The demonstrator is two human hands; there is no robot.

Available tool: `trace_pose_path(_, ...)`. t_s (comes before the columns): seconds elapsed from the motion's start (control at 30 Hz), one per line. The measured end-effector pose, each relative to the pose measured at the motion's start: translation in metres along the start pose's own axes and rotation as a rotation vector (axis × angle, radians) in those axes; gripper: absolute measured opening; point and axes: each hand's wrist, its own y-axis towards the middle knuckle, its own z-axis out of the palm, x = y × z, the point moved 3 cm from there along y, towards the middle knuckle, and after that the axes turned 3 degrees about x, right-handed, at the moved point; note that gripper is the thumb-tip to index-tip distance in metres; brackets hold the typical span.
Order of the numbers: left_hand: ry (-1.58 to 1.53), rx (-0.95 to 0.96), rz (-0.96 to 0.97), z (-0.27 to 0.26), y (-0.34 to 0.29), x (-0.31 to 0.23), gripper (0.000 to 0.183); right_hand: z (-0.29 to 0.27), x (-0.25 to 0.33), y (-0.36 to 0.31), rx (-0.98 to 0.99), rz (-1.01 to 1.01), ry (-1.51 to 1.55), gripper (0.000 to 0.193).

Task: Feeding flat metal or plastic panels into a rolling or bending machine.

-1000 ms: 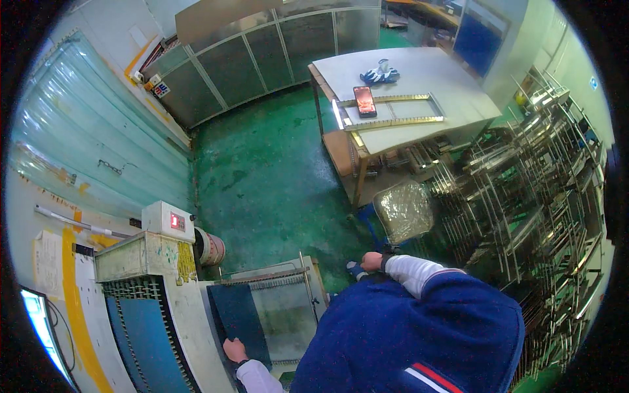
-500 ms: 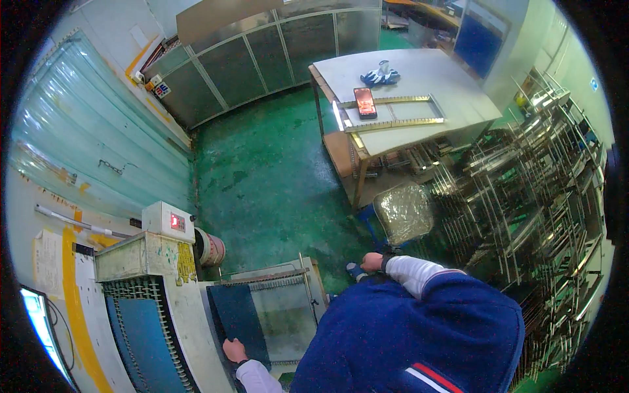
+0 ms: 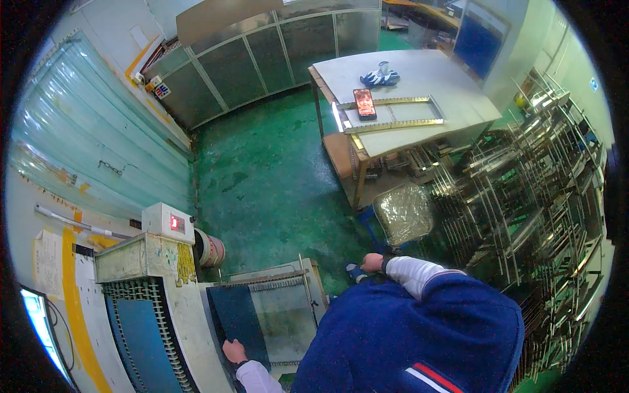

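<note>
My left hand [image 3: 234, 350] lies on the near edge of a dark blue sheet [image 3: 237, 316] on the machine's metal feed tray [image 3: 288, 308]; I cannot see whether its fingers grip the sheet. My right hand [image 3: 372, 262], in a white sleeve, hangs curled at my side above the green floor. Nothing shows in it. It is close to a plastic-wrapped stool [image 3: 406, 213]. My blue jacket [image 3: 419, 334] hides the bottom middle of the view.
A machine with a blue ribbed conveyor [image 3: 141, 340] and a white control box [image 3: 168, 223] stands on the left. A worktable [image 3: 406, 98] carries metal frames, a phone [image 3: 364, 103] and gloves. Stacked metal racks [image 3: 524, 196] fill the right side.
</note>
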Motion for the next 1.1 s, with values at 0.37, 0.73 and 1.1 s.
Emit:
trace_pose_path(0.37,0.001,-0.040,0.011,0.007,0.003,0.005,0.024,0.004,-0.007,0.005,-0.030,-0.007,0.033,0.029)
trace_pose_path(0.73,0.022,0.002,0.000,0.024,0.014,0.024,0.025,0.002,-0.003,0.001,0.039,0.005,0.039,0.034)
trace_pose_path(1.1,0.024,-0.006,-0.003,0.015,0.005,0.013,0.023,-0.002,-0.002,-0.005,0.002,0.015,0.020,0.035)
